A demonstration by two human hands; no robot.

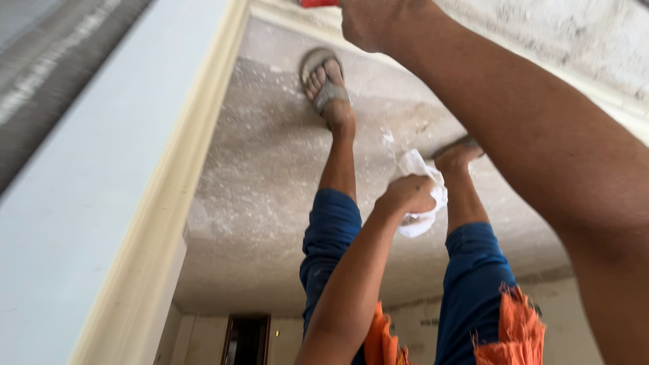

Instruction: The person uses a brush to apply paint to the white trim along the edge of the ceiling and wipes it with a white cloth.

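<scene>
My left hand [405,195] is closed around a crumpled white rag or bag [422,216], held in front of my legs. My right arm crosses the right side of the view, and my right hand [378,23] at the top edge grips a red object [319,3] that is mostly out of frame. Behind the hands are my two legs in blue trousers [331,230]. One foot in a grey sandal [326,81] stands on the dusty floor [257,189]. The other foot [458,152] is partly hidden by the rag. The ragged hem of an orange shirt [517,331] hangs at the bottom.
A pale blue wall [88,176] with a cream door frame [176,176] runs along the left. The concrete floor is coated in white dust. A dark wooden door [247,338] shows in a far wall at the bottom, and a rough plastered surface [561,34] lies at top right.
</scene>
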